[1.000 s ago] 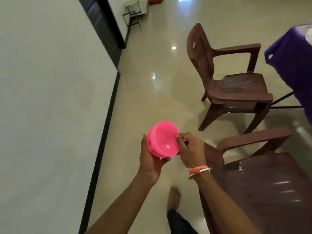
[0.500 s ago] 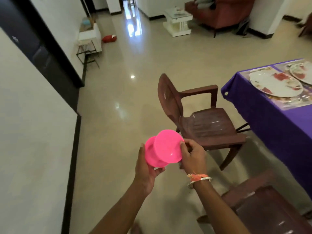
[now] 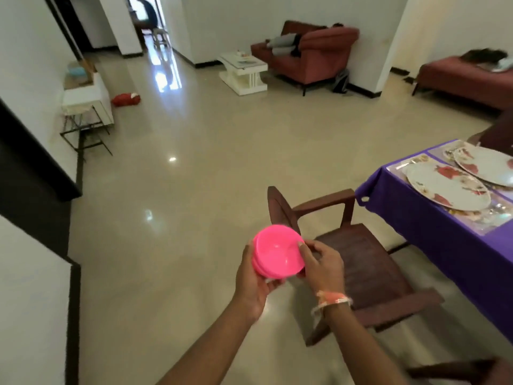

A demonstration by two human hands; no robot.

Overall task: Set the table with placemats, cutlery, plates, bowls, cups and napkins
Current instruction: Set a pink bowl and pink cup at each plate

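Note:
A stack of pink plastic bowls (image 3: 276, 252) is held in front of me, tilted with the opening toward me. My left hand (image 3: 254, 284) cups the stack from below and behind. My right hand (image 3: 320, 263) pinches the right rim of the top bowl. On the right, a table with a purple cloth (image 3: 433, 226) carries two white floral plates (image 3: 448, 186) on shiny placemats (image 3: 488, 218), with cutlery beside them.
A brown plastic chair (image 3: 358, 257) stands between me and the table; another chair edge (image 3: 458, 370) shows at bottom right. Glossy tiled floor stretches ahead. A wire stand (image 3: 86, 118), a white coffee table (image 3: 244, 70) and red sofas (image 3: 313, 55) lie farther off.
My view has swung up and right, bringing the room and table into sight. The bowls, pulled apart half a second ago, are nested close together again in both hands.

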